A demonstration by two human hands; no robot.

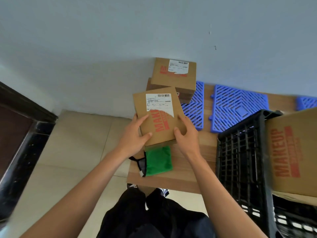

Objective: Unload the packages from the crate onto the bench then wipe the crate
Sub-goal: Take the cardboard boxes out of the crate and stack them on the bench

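Over the bench (188,176), left hand (135,134) and right hand (186,133) grip a "MAKE..."-printed package (157,117).

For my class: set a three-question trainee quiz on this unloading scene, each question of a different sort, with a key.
1. True or false: both hands hold the flat package.
2. What lies on the bench just below that package? A) green cloth B) scissors C) tape roll
3. Fill in: a large box still sits in the black ____.

Key
1. True: left hand and right hand grip its sides.
2. A, the green cloth.
3. crate.
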